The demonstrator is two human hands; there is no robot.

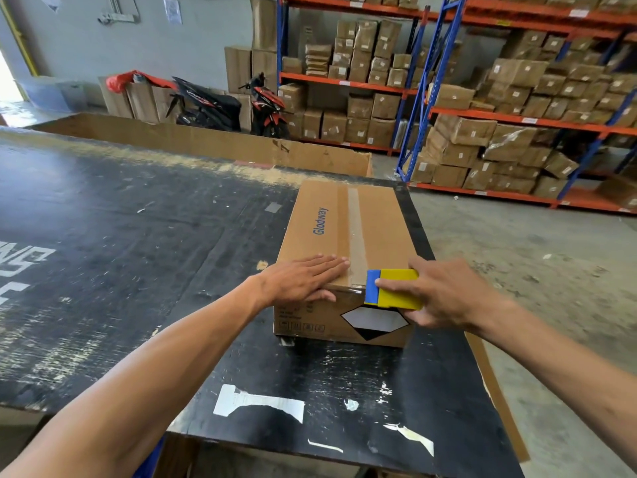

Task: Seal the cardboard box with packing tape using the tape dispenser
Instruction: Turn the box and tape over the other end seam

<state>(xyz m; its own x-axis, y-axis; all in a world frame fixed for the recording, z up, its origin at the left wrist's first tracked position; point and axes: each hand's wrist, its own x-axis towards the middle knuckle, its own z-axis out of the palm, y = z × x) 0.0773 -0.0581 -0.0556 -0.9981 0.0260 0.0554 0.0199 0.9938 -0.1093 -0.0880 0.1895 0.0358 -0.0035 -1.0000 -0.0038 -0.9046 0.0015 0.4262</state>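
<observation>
A brown cardboard box (375, 222) printed "Glodway" lies on the black table (138, 257) near its right edge. A strip of clear packing tape (355, 229) runs along the top seam from the far end to the near edge. My left hand (303, 281) lies flat on the box's near left top, fingers together, thumb over the front edge. My right hand (444, 294) grips a yellow and blue tape dispenser (393, 289) at the near top edge, where the tape ends. The roll inside the dispenser is hidden.
The table's right edge (448, 305) runs just beside the box, with concrete floor (534, 257) beyond. A large open cardboard bin (206, 139) stands behind the table. Shelving racks (517, 119) full of boxes fill the back right; two motorbikes (213, 105) are parked by the wall.
</observation>
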